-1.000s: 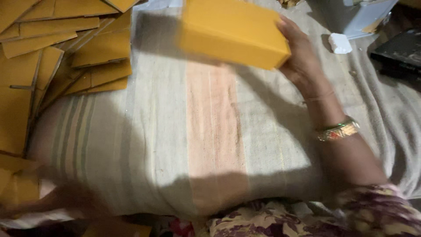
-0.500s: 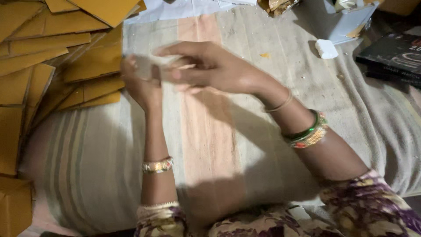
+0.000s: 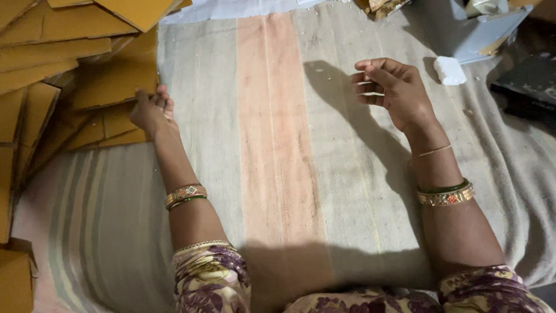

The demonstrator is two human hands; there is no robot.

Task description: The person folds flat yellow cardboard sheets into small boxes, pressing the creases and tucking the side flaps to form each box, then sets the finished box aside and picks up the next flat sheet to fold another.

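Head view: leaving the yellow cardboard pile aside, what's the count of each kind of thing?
hands: 2 (left hand, right hand)
white block: 1
pale blue box: 1
dark flat thing: 1
Total: 5

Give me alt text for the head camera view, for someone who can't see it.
A person's left hand touches the edge of a heap of flat yellow cardboard pieces on a striped beige cloth, while the right hand hovers loosely curled and empty. Both wrists wear bangles; a small white block lies beyond the right hand.

Left hand [image 3: 152, 111] outstretched, right hand [image 3: 394, 87] curled
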